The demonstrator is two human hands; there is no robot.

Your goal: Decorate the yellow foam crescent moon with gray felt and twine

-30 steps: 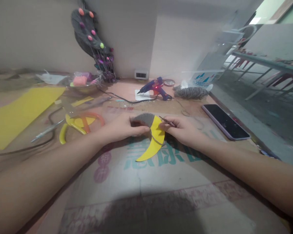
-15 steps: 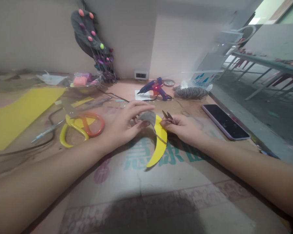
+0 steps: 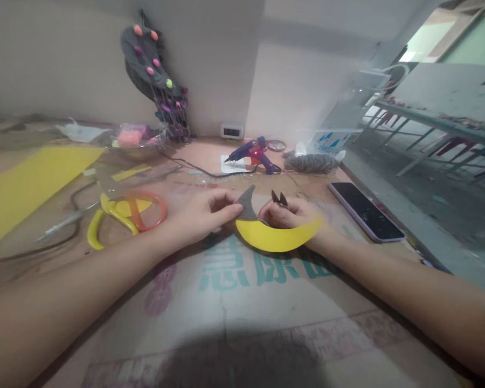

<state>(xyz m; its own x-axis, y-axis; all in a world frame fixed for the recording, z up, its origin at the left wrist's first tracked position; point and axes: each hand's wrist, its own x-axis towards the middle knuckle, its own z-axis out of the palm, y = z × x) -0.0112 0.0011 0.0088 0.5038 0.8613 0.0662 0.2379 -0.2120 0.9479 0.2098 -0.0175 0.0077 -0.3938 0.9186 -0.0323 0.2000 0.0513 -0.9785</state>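
I noted the left hand (image 3: 209,214) pinching the paper crescent (image 3: 269,238); to its right, the curled right hand (image 3: 295,213) gripped small scissors (image 3: 282,199).

On the surface (image 3: 200,152), scissors (image 3: 120,217) lie left of the fingers (image 3: 227,213), a phone (image 3: 366,211) right, a glue gun (image 3: 249,151) and yarn (image 3: 311,163) beyond them.

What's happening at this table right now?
A person is working on a yellow paper crescent with one end covered in gray. The left hand holds it by that gray part, while the right hand grips small snips, blades pointing up and apart. The crescent's yellow tip crosses in front of the right wrist. Beyond the hands sits a glue gun, its red light on; a phone lies to the right, scissors to the left.
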